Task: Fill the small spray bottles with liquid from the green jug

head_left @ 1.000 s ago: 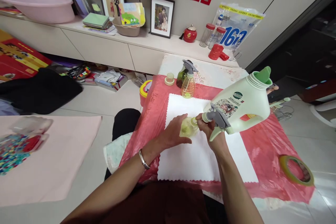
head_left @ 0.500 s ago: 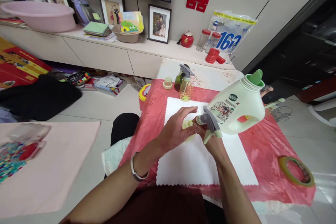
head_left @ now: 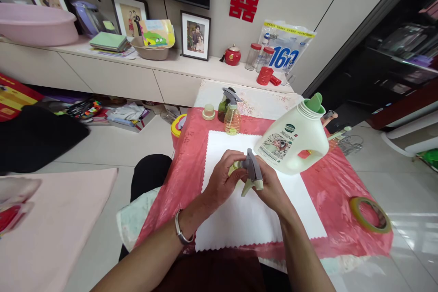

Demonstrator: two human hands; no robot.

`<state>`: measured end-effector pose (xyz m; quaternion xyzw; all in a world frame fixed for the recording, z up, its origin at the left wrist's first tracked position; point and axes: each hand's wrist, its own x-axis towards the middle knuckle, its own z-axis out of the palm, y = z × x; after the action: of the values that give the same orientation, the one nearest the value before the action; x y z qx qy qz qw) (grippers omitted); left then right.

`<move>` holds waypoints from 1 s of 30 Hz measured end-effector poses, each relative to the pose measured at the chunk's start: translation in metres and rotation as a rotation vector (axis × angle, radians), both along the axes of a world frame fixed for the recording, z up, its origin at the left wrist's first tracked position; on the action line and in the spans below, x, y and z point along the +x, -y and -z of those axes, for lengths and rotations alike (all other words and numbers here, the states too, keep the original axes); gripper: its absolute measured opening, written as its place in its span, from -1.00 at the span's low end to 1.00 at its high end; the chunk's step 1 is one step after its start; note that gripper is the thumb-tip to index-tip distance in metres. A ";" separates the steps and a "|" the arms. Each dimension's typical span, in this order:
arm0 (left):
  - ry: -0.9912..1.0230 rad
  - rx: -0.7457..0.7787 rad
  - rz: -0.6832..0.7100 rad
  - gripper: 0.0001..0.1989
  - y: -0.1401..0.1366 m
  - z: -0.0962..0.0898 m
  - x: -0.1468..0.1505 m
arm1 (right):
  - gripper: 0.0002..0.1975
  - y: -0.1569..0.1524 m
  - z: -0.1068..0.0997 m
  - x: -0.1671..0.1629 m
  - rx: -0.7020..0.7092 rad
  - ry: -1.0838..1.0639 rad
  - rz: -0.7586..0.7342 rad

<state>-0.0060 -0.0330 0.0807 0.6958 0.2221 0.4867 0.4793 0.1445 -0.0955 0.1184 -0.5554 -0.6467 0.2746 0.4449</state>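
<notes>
Between my hands is a spray bottle [head_left: 253,169] with a grey and pale green trigger head, tilted so its nozzle points towards me. My left hand [head_left: 222,178] is closed round its yellowish body near the neck. Behind the trigger head, my right hand [head_left: 272,187] is closed on the bottle too, its fingers partly hidden. Under both hands lies a white scallop-edged sheet [head_left: 236,223]. Just beyond my right hand stands a large pale green detergent jug [head_left: 294,137], uncapped, with a green spout. A second, clear spray bottle [head_left: 232,121] stands at the sheet's far edge.
Red plastic film [head_left: 185,155] covers the table. A dark green bottle [head_left: 223,108] and a pale cap [head_left: 208,112] stand at the back. A tape roll [head_left: 370,214] lies at the right. Beyond runs a low cabinet [head_left: 119,68] with frames and jars.
My left hand has gone from spread fingers to closing on the spray bottle. The spray bottle has shifted slightly, and the whole view has turned to the right.
</notes>
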 end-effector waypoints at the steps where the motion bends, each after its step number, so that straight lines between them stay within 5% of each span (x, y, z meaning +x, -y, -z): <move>1: 0.024 -0.001 0.000 -0.66 0.001 0.002 0.000 | -0.80 0.002 -0.001 0.000 0.013 -0.005 0.007; 14: 0.234 -0.324 -0.018 -0.80 0.004 0.021 -0.003 | -0.72 0.003 0.011 -0.012 0.204 0.042 0.071; 30: 0.172 -0.216 -0.136 -0.80 0.008 0.020 -0.001 | -0.70 0.001 0.013 -0.015 0.255 0.103 0.117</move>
<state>-0.0068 -0.0410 0.0603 0.5793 0.2780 0.5492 0.5343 0.1299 -0.0962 0.1051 -0.5446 -0.6648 0.1350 0.4932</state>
